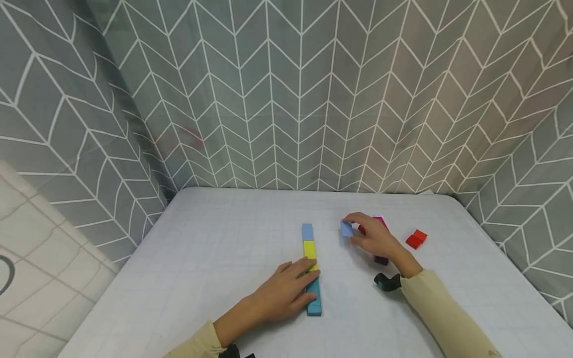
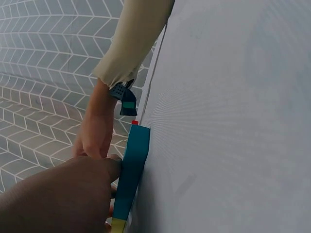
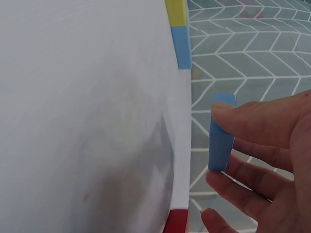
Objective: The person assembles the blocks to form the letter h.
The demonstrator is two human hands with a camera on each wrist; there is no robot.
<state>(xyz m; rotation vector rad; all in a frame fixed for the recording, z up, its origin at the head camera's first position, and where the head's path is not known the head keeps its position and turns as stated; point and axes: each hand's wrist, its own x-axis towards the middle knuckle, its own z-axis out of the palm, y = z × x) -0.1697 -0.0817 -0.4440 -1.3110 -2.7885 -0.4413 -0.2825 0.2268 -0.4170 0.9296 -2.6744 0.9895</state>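
A straight row of blocks lies on the white table: a light blue block [image 1: 307,232] at the far end, yellow [image 1: 309,248] in the middle and a teal block [image 1: 314,304] nearest. My left hand [image 1: 282,293] rests against the row from the left, its fingers stretched across the yellow and teal parts and covering some of them. To the right of the row's far end, my right hand [image 1: 373,236] pinches another light blue block [image 3: 222,141] between thumb and fingers. In the right wrist view that block is held apart from the row.
Beyond the right hand, partly hidden by it, are a magenta block [image 1: 380,220] and a dark purple block [image 1: 381,260]. Farther right lie red blocks [image 1: 416,239]. A grey patterned curtain [image 1: 286,99] hangs behind the white table [image 1: 215,228].
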